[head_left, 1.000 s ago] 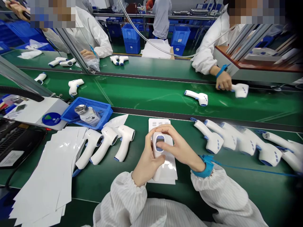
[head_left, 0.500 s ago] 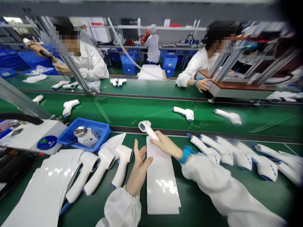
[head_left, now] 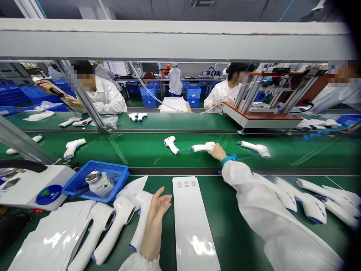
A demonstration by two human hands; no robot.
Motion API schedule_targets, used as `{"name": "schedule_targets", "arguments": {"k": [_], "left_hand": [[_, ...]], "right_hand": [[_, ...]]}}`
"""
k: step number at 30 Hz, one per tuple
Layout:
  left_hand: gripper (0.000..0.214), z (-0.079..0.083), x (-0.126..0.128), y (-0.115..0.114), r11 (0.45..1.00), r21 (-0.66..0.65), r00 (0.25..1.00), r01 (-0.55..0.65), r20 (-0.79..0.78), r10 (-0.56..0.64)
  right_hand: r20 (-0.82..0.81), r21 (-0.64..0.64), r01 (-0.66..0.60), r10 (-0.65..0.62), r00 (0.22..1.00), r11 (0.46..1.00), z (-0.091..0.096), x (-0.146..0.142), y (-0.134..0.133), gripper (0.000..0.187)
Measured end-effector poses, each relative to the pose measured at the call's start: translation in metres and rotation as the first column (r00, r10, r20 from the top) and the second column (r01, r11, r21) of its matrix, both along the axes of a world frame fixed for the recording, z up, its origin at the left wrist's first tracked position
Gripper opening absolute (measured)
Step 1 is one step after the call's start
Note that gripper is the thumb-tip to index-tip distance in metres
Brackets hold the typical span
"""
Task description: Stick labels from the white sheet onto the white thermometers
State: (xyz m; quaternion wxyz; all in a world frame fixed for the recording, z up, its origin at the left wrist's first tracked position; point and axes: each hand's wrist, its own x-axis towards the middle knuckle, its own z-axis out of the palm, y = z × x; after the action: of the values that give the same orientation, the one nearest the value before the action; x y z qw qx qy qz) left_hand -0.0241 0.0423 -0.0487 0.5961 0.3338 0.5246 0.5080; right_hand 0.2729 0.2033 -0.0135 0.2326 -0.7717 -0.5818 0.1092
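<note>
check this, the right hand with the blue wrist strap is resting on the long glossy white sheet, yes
No: the head view shows the right hand beyond the white sheet, at a white handheld thermometer on the far green conveyor belt.

The left hand (head_left: 159, 203) sits low in view, near 6 o'clock, open, with its fingers (head_left: 165, 199) spread and pointing toward 2 o'clock. Its bare forearm (head_left: 149, 237) rises out of a gathered white cuff (head_left: 139, 262). The right arm stretches from the 4 o'clock edge toward 10 o'clock inside a white striped sleeve (head_left: 262, 207), with a blue wrist strap (head_left: 228, 159) above the cuff. The right hand (head_left: 217, 152) reaches forward at the far end, near 3 o'clock, bent down at the wrist, its grip too hidden to read
</note>
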Motion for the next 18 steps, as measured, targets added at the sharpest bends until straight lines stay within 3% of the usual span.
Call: {"name": "schedule_targets", "arguments": {"k": [2, 3, 5, 6, 7, 8, 9, 11, 12, 14, 16, 18], "left_hand": [[0.063, 0.01, 0.009, 0.007, 1.0, -0.022, 0.993, 0.004, 0.122, -0.001], [0.065, 0.015, 0.013, 0.009, 0.998, -0.044, 0.98, 0.048, 0.195, -0.038], [0.076, 0.02, 0.021, 0.01, 0.966, -0.091, 0.915, 0.244, 0.352, -0.198], [0.084, 0.021, 0.024, 0.007, 0.929, -0.1, 0.863, 0.356, 0.416, -0.286], [0.091, 0.021, 0.026, 0.003, 0.895, -0.103, 0.82, 0.434, 0.457, -0.345], [0.095, 0.02, 0.028, -0.002, 0.88, -0.108, 0.805, 0.463, 0.468, -0.366], [0.096, 0.019, 0.028, -0.008, 0.889, -0.12, 0.822, 0.443, 0.451, -0.348], [0.094, 0.017, 0.027, -0.02, 0.944, -0.148, 0.902, 0.294, 0.37, -0.222], [0.092, 0.018, 0.026, -0.026, 0.963, -0.161, 0.932, 0.217, 0.329, -0.155], [0.09, 0.019, 0.023, -0.033, 0.976, -0.169, 0.959, 0.138, 0.271, -0.089], [0.091, 0.019, 0.021, -0.037, 0.978, -0.158, 0.965, 0.137, 0.244, -0.096], [0.091, 0.016, 0.023, -0.037, 0.972, -0.153, 0.961, 0.181, 0.236, -0.142]], "right_hand": [[-0.09, -0.084, -0.198, 0.191, 0.978, 0.977, 0.001, -0.016, -0.023, 0.038], [-0.15, -0.091, -0.339, 0.323, 0.934, 0.936, 0.001, -0.027, -0.038, 0.042], [-0.255, -0.078, -0.587, 0.553, 0.793, 0.806, 0.003, -0.05, -0.07, 0.051], [-0.31, -0.024, -0.723, 0.682, 0.662, 0.691, 0.003, -0.06, -0.087, 0.054], [-0.332, 0.018, -0.768, 0.728, 0.6, 0.641, 0.001, -0.069, -0.103, 0.056], [-0.336, 0.061, -0.769, 0.738, 0.585, 0.637, -0.002, -0.075, -0.117, 0.054], [-0.316, 0.088, -0.736, 0.72, 0.618, 0.671, -0.007, -0.08, -0.131, 0.051], [-0.227, 0.073, -0.655, 0.652, 0.724, 0.752, -0.021, -0.086, -0.158, 0.049], [-0.175, 0.039, -0.658, 0.653, 0.737, 0.752, -0.03, -0.088, -0.171, 0.053], [-0.104, -0.063, -0.723, 0.716, 0.691, 0.688, -0.045, -0.092, -0.196, 0.068], [-0.09, -0.128, -0.771, 0.766, 0.636, 0.624, -0.054, -0.097, -0.219, 0.077], [-0.097, -0.125, -0.773, 0.768, 0.634, 0.622, -0.056, -0.1, -0.233, 0.073]]}}
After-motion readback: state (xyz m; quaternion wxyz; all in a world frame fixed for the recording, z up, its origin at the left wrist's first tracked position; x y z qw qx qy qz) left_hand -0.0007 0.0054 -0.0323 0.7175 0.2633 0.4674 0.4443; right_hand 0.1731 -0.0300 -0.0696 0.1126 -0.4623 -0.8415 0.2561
